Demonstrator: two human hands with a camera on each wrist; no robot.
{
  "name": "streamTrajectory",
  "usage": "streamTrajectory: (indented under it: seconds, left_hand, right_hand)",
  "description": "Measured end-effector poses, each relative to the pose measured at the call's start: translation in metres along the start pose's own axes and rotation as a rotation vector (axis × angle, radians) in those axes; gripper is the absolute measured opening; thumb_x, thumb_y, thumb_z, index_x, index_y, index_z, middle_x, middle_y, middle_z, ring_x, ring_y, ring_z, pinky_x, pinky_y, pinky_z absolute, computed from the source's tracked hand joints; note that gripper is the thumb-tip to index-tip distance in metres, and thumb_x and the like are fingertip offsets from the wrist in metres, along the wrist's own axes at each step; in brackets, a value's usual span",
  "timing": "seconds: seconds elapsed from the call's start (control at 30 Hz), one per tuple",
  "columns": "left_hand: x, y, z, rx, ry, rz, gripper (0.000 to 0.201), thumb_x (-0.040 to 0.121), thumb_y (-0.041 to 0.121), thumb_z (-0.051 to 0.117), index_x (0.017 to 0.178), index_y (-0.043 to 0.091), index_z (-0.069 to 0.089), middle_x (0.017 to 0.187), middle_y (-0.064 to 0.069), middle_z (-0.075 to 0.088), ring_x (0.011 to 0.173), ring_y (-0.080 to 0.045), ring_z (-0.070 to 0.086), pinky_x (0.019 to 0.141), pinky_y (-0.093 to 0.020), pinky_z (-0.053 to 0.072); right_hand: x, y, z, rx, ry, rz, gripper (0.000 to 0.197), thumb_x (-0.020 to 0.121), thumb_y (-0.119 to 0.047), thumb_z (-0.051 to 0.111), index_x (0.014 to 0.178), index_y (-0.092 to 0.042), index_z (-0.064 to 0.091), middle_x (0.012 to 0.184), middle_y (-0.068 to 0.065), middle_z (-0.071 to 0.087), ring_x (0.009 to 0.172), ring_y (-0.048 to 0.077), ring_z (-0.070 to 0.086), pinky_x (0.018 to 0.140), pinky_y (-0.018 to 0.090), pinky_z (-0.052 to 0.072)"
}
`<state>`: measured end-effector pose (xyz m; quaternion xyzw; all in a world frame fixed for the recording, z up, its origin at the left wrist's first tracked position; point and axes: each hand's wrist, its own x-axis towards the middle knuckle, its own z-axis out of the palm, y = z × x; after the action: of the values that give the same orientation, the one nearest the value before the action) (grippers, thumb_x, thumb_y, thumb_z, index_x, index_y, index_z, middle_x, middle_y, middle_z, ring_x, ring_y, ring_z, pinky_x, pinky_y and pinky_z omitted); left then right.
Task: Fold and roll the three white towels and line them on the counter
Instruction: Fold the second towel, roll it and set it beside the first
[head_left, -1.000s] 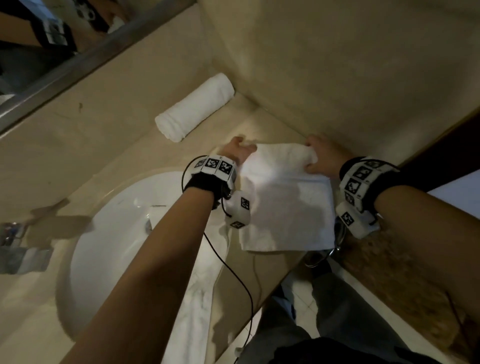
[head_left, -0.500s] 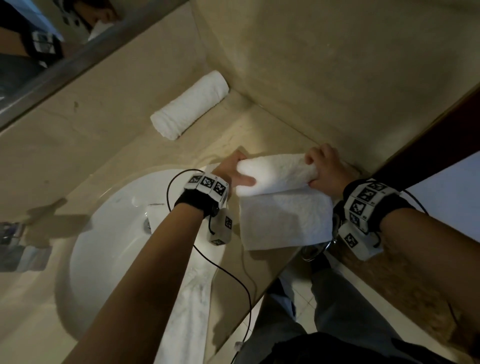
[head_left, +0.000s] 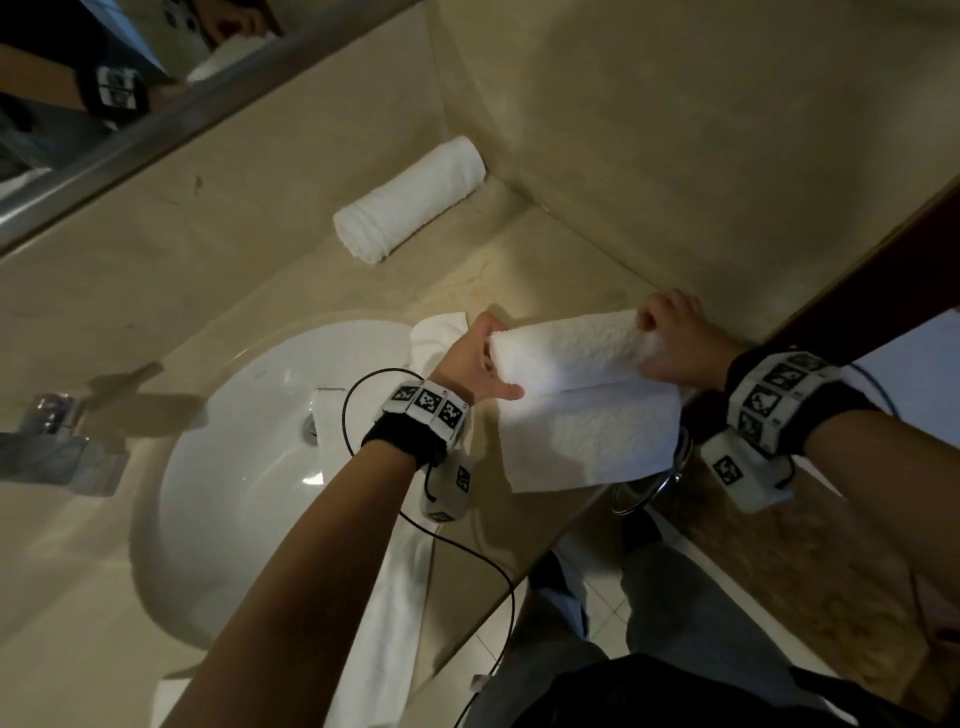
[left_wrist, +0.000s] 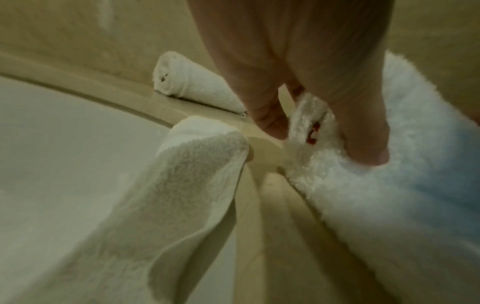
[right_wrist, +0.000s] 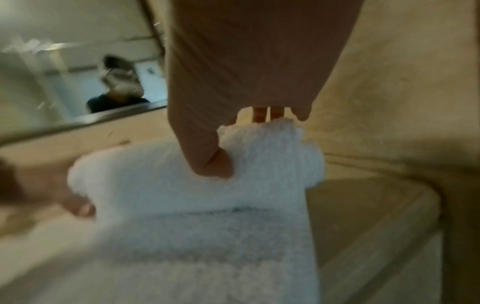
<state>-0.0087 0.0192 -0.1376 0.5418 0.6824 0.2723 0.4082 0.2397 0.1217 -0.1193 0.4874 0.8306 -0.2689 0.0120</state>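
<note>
Out past the left hand's grip, the tap (head_left: 62, 457) juts over the white basin (head_left: 249, 467), and a loose towel (head_left: 384, 613) drapes across the basin's near rim, its far end just beside that hand. The left hand (head_left: 475, 364) curls round the left end of the half-rolled towel (head_left: 576, 358), thumb pressed into the roll. The unrolled flap lies flat toward the person, its near edge at the counter's (head_left: 524, 270) front lip. The right hand (head_left: 675, 338) pinches the roll's right end, close to the side wall (head_left: 701, 130). Beyond both grips bare counter runs to the finished rolled towel (head_left: 410, 200) lying along the back wall under the mirror (head_left: 78, 78).
</note>
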Motion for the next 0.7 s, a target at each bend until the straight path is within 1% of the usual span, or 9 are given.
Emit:
streamTrajectory:
  seconds: [0.07, 0.13, 0.2, 0.27, 0.3, 0.37, 0.43, 0.57, 0.7]
  left_hand:
    - [-0.002, -0.001, 0.002, 0.075, 0.026, 0.124, 0.062, 0.056, 0.002, 0.086, 0.099, 0.011, 0.042, 0.087, 0.003, 0.047, 0.08, -0.015, 0.045, 0.061, -0.006, 0.037]
    - [-0.006, -0.002, 0.005, 0.188, 0.051, 0.251, 0.061, 0.051, 0.002, 0.088, 0.098, -0.001, 0.05, 0.093, -0.01, 0.051, 0.084, -0.018, 0.043, 0.064, -0.01, 0.032]
    - [-0.009, -0.002, 0.007, 0.315, 0.038, 0.314, 0.064, 0.046, 0.005, 0.091, 0.096, -0.01, 0.053, 0.098, -0.022, 0.054, 0.086, -0.027, 0.046, 0.069, -0.02, 0.032]
    - [-0.012, -0.002, 0.008, 0.394, -0.021, 0.328, 0.067, 0.044, 0.008, 0.091, 0.096, -0.01, 0.053, 0.103, -0.025, 0.054, 0.092, -0.035, 0.051, 0.077, -0.025, 0.035]
    - [-0.013, -0.002, 0.008, 0.424, -0.058, 0.339, 0.07, 0.043, 0.01, 0.092, 0.099, -0.008, 0.053, 0.109, -0.024, 0.052, 0.098, -0.035, 0.05, 0.081, -0.026, 0.037]
    - [-0.018, 0.001, 0.007, 0.489, -0.149, 0.331, 0.075, 0.047, 0.018, 0.091, 0.106, 0.0, 0.048, 0.121, -0.014, 0.046, 0.107, -0.025, 0.044, 0.085, -0.023, 0.036]
    - [-0.023, 0.003, 0.008, 0.504, -0.234, 0.273, 0.072, 0.055, 0.027, 0.087, 0.107, 0.01, 0.041, 0.121, -0.004, 0.042, 0.103, -0.017, 0.041, 0.081, -0.023, 0.035]
    - [-0.027, 0.01, 0.01, 0.437, -0.267, 0.162, 0.058, 0.069, 0.033, 0.079, 0.099, 0.02, 0.032, 0.095, 0.006, 0.039, 0.082, -0.014, 0.038, 0.066, -0.023, 0.03]
    - [-0.027, 0.016, 0.012, 0.433, -0.181, 0.135, 0.055, 0.07, 0.018, 0.077, 0.099, 0.017, 0.03, 0.072, 0.014, 0.032, 0.06, -0.007, 0.032, 0.049, -0.011, 0.028]
  right_hand:
    - [-0.001, -0.003, -0.009, -0.115, -0.066, -0.049, 0.066, 0.069, -0.026, 0.069, 0.126, -0.009, 0.04, 0.122, 0.011, 0.033, 0.122, 0.029, 0.03, 0.1, 0.029, 0.023]
    - [-0.003, -0.007, -0.01, -0.25, -0.167, -0.086, 0.087, 0.072, -0.022, 0.072, 0.144, -0.015, 0.023, 0.141, 0.012, 0.027, 0.133, 0.03, 0.023, 0.109, 0.034, 0.02]
    - [-0.004, -0.009, -0.005, -0.314, -0.205, -0.088, 0.089, 0.072, -0.02, 0.071, 0.146, -0.02, 0.021, 0.141, 0.01, 0.03, 0.131, 0.029, 0.027, 0.108, 0.037, 0.023]
    - [-0.01, -0.01, 0.0, -0.365, -0.158, -0.095, 0.082, 0.072, -0.02, 0.07, 0.142, -0.022, 0.028, 0.131, 0.011, 0.036, 0.123, 0.03, 0.035, 0.101, 0.041, 0.034]
    - [-0.014, -0.01, 0.003, -0.395, -0.123, -0.1, 0.077, 0.072, -0.022, 0.069, 0.139, -0.022, 0.031, 0.127, 0.011, 0.036, 0.119, 0.031, 0.036, 0.095, 0.042, 0.037]
    - [-0.025, -0.011, 0.011, -0.455, -0.068, -0.092, 0.071, 0.074, -0.029, 0.068, 0.135, -0.021, 0.033, 0.122, 0.013, 0.036, 0.114, 0.031, 0.036, 0.088, 0.043, 0.038]
    - [-0.034, -0.011, 0.021, -0.51, -0.027, -0.096, 0.072, 0.075, -0.031, 0.068, 0.132, -0.024, 0.024, 0.121, 0.016, 0.038, 0.112, 0.034, 0.037, 0.084, 0.046, 0.038]
    - [-0.044, -0.01, 0.027, -0.53, 0.003, -0.101, 0.077, 0.072, -0.03, 0.069, 0.118, -0.027, 0.007, 0.124, 0.019, 0.038, 0.113, 0.036, 0.037, 0.082, 0.047, 0.037]
    - [-0.04, -0.008, 0.02, -0.493, -0.082, -0.084, 0.088, 0.072, -0.027, 0.067, 0.139, -0.028, 0.009, 0.136, 0.013, 0.025, 0.124, 0.032, 0.027, 0.096, 0.044, 0.034]
